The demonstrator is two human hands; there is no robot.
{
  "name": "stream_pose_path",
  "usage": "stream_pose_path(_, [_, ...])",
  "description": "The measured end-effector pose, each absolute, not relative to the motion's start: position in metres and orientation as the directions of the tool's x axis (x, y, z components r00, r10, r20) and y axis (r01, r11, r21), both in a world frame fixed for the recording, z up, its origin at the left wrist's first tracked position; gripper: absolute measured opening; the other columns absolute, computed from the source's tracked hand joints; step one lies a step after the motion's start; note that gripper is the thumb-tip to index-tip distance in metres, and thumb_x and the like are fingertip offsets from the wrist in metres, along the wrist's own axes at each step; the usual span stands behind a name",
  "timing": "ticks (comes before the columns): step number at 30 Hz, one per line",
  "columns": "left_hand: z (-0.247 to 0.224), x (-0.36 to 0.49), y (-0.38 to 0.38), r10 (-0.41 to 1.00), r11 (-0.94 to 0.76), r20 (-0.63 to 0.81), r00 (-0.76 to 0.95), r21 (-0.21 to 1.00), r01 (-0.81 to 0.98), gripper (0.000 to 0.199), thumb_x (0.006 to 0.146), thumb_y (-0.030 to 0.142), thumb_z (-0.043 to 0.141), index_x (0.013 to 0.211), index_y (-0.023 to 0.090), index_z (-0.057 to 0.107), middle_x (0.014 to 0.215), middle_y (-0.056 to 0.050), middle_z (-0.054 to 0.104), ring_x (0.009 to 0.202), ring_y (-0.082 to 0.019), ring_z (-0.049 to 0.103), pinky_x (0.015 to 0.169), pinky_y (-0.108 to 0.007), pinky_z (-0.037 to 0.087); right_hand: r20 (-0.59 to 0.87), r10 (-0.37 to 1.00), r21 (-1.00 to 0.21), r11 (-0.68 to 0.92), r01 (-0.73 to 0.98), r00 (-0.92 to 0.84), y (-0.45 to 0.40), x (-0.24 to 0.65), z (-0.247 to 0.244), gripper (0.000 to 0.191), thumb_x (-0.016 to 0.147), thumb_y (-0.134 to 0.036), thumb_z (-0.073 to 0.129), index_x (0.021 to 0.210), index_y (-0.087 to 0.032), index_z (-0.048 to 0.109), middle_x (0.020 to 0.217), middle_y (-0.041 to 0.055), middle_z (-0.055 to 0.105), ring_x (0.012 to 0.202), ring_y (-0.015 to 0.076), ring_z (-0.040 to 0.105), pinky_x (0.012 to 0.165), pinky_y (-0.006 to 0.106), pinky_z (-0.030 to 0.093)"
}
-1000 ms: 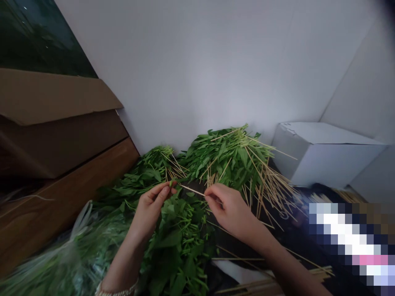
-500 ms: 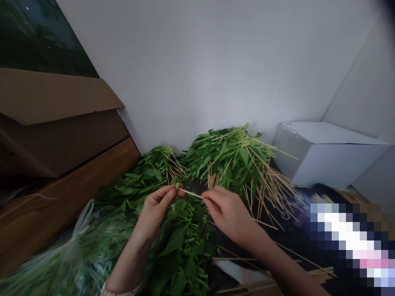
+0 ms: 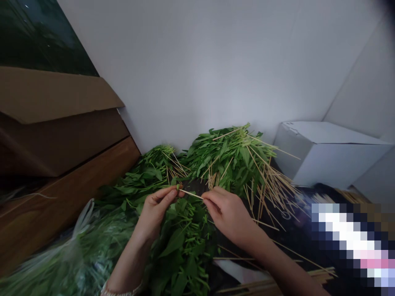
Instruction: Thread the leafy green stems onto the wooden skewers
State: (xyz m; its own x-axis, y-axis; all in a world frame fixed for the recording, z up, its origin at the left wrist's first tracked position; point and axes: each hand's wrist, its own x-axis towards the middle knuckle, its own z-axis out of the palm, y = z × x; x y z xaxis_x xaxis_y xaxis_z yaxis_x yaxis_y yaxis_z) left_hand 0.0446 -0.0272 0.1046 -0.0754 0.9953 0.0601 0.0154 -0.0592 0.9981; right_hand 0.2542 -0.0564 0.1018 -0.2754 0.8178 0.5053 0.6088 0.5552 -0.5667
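My left hand (image 3: 158,207) pinches a small bit of leafy green stem (image 3: 178,187) between thumb and fingers. A thin wooden skewer (image 3: 191,194) runs from that stem across to my right hand (image 3: 226,211), whose thumb and fingertips are closed on its other end. Whether the skewer's tip is inside the stem is hidden by my left fingers. Below and between my hands lies a pile of cut leafy greens (image 3: 185,242). Behind them, a larger heap of greens on skewers (image 3: 237,154) leans by the wall, with a smaller skewered bunch (image 3: 162,158) to its left.
A clear plastic bag of greens (image 3: 70,250) lies at the lower left. Loose skewers (image 3: 277,283) lie at the lower right on a dark surface. An open cardboard box (image 3: 61,135) stands at left, a white box (image 3: 339,154) at right, and a white wall (image 3: 197,74) rises behind.
Almost nothing differs. Both hands keep their hold on the stem and skewer in nearly the same place, and the view has shifted very slightly.
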Motion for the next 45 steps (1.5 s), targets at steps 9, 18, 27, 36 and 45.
stream_pose_path(9, [0.105,0.041,-0.026,0.997,-0.051,0.053,-0.053,0.998,0.039,0.035,0.064,0.041,0.080,0.088,0.015,0.077,0.077,-0.008,0.076,0.076,-0.020,0.069,0.076,-0.029,0.053,0.496,0.816,-0.556,0.561,0.614,-0.296,-0.058,0.253,0.101,0.021,0.096,-0.019,0.045,0.095,-0.021,0.066,0.085,0.0023,0.060,0.077,0.0131,0.058,0.072,0.023,0.042])
stream_pose_path(18, [0.104,0.043,-0.024,0.998,0.045,-0.049,-0.037,0.994,-0.103,0.035,0.063,0.039,0.082,0.090,0.017,0.075,0.075,-0.005,0.074,0.071,-0.015,0.067,0.069,-0.024,0.051,0.497,0.816,-0.567,0.563,0.601,-0.295,-0.059,0.249,0.100,0.021,0.096,-0.019,0.043,0.094,-0.020,0.064,0.086,0.0029,0.060,0.078,0.0134,0.058,0.071,0.023,0.041])
stream_pose_path(27, [0.103,0.042,-0.023,0.990,0.128,-0.137,-0.019,0.961,-0.246,0.028,0.059,0.031,0.085,0.078,0.016,0.071,0.070,-0.002,0.071,0.063,-0.011,0.063,0.060,-0.017,0.048,0.505,0.811,-0.560,0.569,0.603,-0.296,-0.059,0.248,0.099,0.021,0.096,-0.018,0.043,0.095,-0.019,0.064,0.087,0.0030,0.060,0.078,0.0134,0.058,0.072,0.023,0.041])
stream_pose_path(36, [0.105,0.043,-0.026,0.988,0.144,-0.153,-0.018,0.960,-0.242,0.031,0.057,0.032,0.087,0.077,0.015,0.071,0.069,-0.002,0.070,0.062,-0.009,0.061,0.058,-0.016,0.047,0.527,0.801,-0.568,0.580,0.584,-0.283,-0.060,0.244,0.095,0.020,0.095,-0.016,0.043,0.093,-0.019,0.063,0.086,0.0038,0.060,0.079,0.0143,0.058,0.073,0.024,0.042])
stream_pose_path(45, [0.109,0.045,-0.029,0.988,0.143,-0.153,-0.026,0.962,-0.234,0.032,0.055,0.032,0.088,0.076,0.014,0.071,0.067,-0.003,0.070,0.062,-0.010,0.061,0.059,-0.016,0.048,0.542,0.798,-0.599,0.586,0.546,-0.262,-0.060,0.242,0.092,0.019,0.095,-0.015,0.043,0.094,-0.019,0.062,0.087,0.0035,0.060,0.078,0.0140,0.058,0.073,0.024,0.042])
